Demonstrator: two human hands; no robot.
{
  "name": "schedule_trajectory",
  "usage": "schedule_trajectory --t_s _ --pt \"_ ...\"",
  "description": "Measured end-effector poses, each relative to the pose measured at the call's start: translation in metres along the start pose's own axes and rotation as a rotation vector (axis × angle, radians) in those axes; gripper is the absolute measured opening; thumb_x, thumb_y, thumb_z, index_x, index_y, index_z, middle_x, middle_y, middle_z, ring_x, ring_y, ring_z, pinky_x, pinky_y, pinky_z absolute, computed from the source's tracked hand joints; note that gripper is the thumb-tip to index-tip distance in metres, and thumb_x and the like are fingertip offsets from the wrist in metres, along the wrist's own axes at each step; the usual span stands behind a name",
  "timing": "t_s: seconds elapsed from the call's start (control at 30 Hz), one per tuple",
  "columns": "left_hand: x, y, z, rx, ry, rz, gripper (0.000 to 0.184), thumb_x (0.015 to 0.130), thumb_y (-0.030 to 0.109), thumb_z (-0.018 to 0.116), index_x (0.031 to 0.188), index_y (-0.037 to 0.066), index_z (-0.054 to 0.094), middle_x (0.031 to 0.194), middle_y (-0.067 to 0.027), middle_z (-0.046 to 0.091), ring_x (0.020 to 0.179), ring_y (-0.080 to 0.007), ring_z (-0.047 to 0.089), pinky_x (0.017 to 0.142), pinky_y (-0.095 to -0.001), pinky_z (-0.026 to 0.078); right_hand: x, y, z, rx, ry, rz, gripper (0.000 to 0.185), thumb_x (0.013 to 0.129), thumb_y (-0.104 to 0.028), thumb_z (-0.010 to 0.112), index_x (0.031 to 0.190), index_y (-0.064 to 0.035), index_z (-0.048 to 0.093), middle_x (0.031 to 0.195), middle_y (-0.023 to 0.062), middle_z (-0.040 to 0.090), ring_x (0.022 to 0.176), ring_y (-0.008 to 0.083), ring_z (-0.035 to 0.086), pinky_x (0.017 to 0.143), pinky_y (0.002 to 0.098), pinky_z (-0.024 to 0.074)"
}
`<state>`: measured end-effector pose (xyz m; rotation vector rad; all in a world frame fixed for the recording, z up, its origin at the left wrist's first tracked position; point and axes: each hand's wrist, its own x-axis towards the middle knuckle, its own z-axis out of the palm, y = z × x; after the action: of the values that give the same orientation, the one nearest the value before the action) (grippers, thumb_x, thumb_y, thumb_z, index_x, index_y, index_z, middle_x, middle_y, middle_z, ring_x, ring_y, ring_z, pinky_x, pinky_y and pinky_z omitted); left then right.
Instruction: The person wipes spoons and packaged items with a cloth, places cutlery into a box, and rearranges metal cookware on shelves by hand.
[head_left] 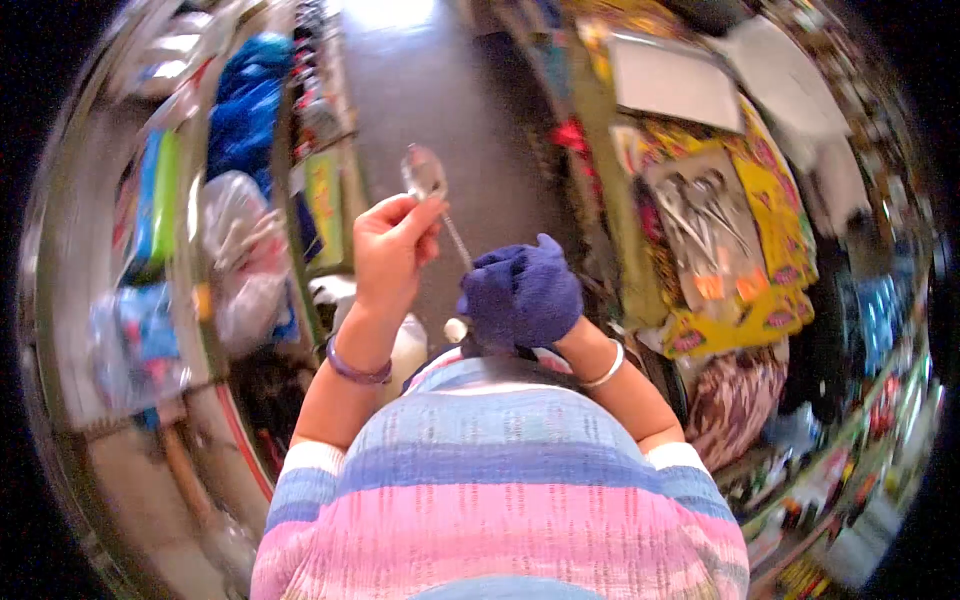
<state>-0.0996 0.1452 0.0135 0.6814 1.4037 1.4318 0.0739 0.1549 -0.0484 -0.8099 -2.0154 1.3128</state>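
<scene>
My left hand (392, 240) is raised in front of my chest, its fingers pinched on a shiny metal spoon (424, 170) just below the bowl. The spoon's thin, twisted-looking handle slants down to the right, into a dark blue cloth (525, 292). That cloth bunches over my right hand (572, 322) and hides its fingers; the hand looks closed round cloth and handle. Below the cloth's left edge shows a small pale round knob (455, 330); whether it belongs to the handle I cannot tell.
Shelves with blue plastic bundles (245, 100) and a clear bag (240, 250) line the left. At right, a bag of metal utensils (705, 225) lies on yellow packaging (775, 200), near a white box (675, 80). A grey floor aisle (420, 80) runs between.
</scene>
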Motion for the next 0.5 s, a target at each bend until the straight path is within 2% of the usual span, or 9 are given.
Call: schedule_trajectory --t_s 0.07,0.1,0.17,0.23,0.33,0.37,0.43,0.47,0.5 --pt "0.009 -0.018 0.020 -0.003 -0.081 -0.070 0.013 0.080 0.014 0.066 0.072 0.004 0.063 0.060 -0.0025 0.057 0.042 -0.0063 0.048 0.037 -0.0176 0.033 -0.024 0.047 0.009 0.331 0.085 0.214 0.043 0.088 -0.038 0.042 0.084 -0.0016 0.064 0.079 0.0112 0.066 0.071 0.0225 0.061 0.068 0.0346 0.0491" --pt "0.017 -0.030 0.029 -0.042 -0.121 -0.111 0.013 0.081 0.014 0.065 0.073 0.004 0.063 0.060 -0.0026 0.058 0.043 -0.0066 0.049 0.037 -0.0173 0.033 -0.034 0.044 -0.002 0.333 0.095 0.213 0.051 0.090 -0.042 0.036 0.084 0.0001 0.064 0.079 0.0116 0.065 0.071 0.0223 0.061 0.068 0.0355 0.0490" --pt "0.026 -0.054 0.057 -0.090 -0.198 -0.189 0.011 0.081 0.014 0.064 0.075 0.004 0.063 0.062 -0.0028 0.059 0.045 -0.0071 0.051 0.038 -0.0170 0.034 -0.055 0.025 -0.031 0.000 0.049 0.197 0.075 0.090 -0.055 0.014 0.084 0.0020 0.063 0.079 0.0127 0.065 0.070 0.0225 0.060 0.068 0.0352 0.0488" --pt "0.036 -0.071 0.088 -0.106 -0.264 -0.266 0.011 0.082 0.014 0.064 0.078 0.004 0.063 0.064 -0.0031 0.059 0.047 -0.0075 0.053 0.039 -0.0168 0.036 -0.094 0.079 -0.019 0.192 0.291 0.311 0.036 0.082 -0.035 0.043 0.071 -0.0062 0.061 0.071 0.0090 0.063 0.069 0.0229 0.060 0.073 0.0330 0.0455" --pt "0.049 -0.095 0.141 -0.070 -0.342 -0.376 0.012 0.082 0.015 0.064 0.081 0.004 0.061 0.067 -0.0034 0.060 0.051 -0.0084 0.056 0.041 -0.0173 0.039 -0.140 0.089 -0.034 0.223 0.613 0.440 0.031 0.086 -0.030 0.049 0.064 -0.0095 0.058 0.064 0.0065 0.060 0.067 0.0218 0.058 0.079 0.0340 0.0433" --pt "0.050 -0.102 0.159 -0.006 -0.396 -0.428 0.013 0.083 0.016 0.063 0.083 0.003 0.059 0.071 -0.0041 0.060 0.055 -0.0097 0.059 0.042 -0.0178 0.042 -0.153 0.071 -0.053 0.092 0.643 0.512 0.033 0.088 -0.031 0.046 0.066 -0.0090 0.058 0.065 0.0065 0.060 0.067 0.0212 0.058 0.078 0.0337 0.0444" --pt "0.052 -0.125 0.199 -0.015 -0.518 -0.480 0.015 0.084 0.015 0.061 0.085 0.001 0.058 0.074 -0.0053 0.061 0.059 -0.0115 0.060 0.045 -0.0196 0.044 -0.169 0.043 -0.077 0.239 0.801 0.630 0.034 0.091 -0.030 0.041 0.073 -0.0079 0.059 0.067 0.0066 0.060 0.068 0.0200 0.059 0.074 0.0331 0.0467" --pt "0.052 -0.136 0.221 -0.009 -0.542 -0.514 0.015 0.084 0.015 0.061 0.085 0.001 0.058 0.075 -0.0057 0.061 0.060 -0.0120 0.061 0.046 -0.0202 0.045 -0.174 0.034 -0.084 0.523 0.926 0.663 0.033 0.091 -0.029 0.039 0.077 -0.0072 0.059 0.069 0.0068 0.060 0.069 0.0196 0.059 0.072 0.0326 0.0478" --pt "0.050 -0.145 0.241 -0.005 -0.553 -0.534 0.015 0.085 0.015 0.060 0.085 0.000 0.058 0.074 -0.0061 0.061 0.060 -0.0124 0.061 0.047 -0.0208 0.046 -0.185 0.040 -0.084 0.489 0.952 0.651 0.032 0.092 -0.027 0.037 0.080 -0.0067 0.059 0.070 0.0069 0.060 0.069 0.0193 0.059 0.070 0.0323 0.0485"
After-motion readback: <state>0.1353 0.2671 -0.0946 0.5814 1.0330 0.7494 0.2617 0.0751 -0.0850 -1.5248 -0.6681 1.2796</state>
